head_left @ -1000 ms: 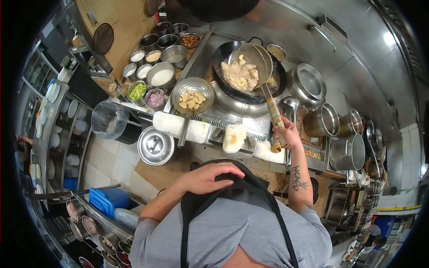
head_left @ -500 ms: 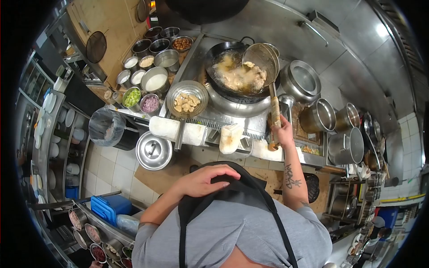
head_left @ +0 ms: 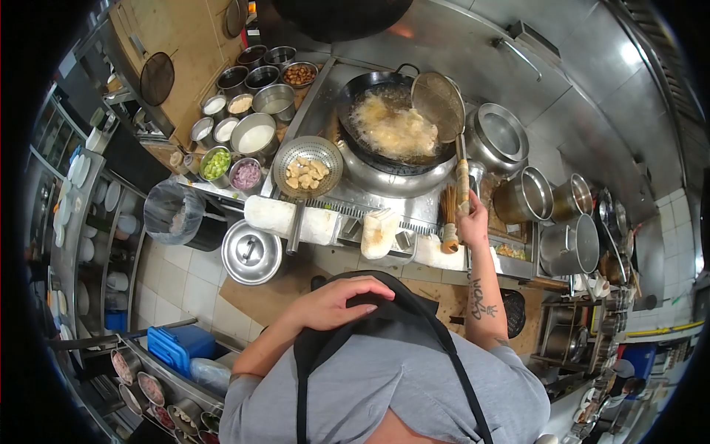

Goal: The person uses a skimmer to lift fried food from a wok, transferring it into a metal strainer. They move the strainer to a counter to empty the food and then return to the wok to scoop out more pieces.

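Arm outstretched, the right hand point(head_left: 474, 222) clasps a mesh strainer point(head_left: 436, 105), tilted beside food point(head_left: 392, 127) bubbling in the wok point(head_left: 347, 117) ahead; the empty left hand point(head_left: 334, 302) rests half-curled on the apron point(head_left: 325, 346). Just left of the right hand is a bamboo brush point(head_left: 449, 214); ahead of the left, a perforated skimmer point(head_left: 330, 157).

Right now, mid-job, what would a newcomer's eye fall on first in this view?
Probably the black wok at the upper centre, its pale contents frothing. Next, the mesh strainer tilted at the wok's right side, its wrapped handle in the right hand. Then the perforated ladle left of the wok, with pale pieces in its bowl.
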Demonstrator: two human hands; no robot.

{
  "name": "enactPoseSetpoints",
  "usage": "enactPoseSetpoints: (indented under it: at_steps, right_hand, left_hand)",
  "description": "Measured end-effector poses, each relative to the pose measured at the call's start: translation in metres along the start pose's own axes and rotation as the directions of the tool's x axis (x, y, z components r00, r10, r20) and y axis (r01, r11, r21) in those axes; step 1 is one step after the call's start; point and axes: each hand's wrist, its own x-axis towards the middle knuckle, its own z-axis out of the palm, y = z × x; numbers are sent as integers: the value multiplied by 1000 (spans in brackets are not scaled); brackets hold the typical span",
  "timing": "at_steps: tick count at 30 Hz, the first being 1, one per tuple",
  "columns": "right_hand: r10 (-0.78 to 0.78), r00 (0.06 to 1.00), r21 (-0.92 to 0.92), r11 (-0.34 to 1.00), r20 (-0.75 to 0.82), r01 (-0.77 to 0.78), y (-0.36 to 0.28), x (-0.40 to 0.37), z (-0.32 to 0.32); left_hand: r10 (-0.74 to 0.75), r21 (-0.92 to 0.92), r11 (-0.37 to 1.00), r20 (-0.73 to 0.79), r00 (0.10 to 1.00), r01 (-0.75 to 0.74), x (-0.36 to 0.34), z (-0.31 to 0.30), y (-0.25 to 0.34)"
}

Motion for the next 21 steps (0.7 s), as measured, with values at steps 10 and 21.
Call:
enactPoseSetpoints:
  at_steps: [10,21]
  right_hand:
    - [-162,970,-440,895,-183,67,-20,77,34]
    - [285,919,506,770,273,-389,-57,84,59]
  left_hand:
    - [1,-17,1000,12,1000,-1,2,-3,2]
    - [7,8,1000,-57,998,-6,-8,-2,4]
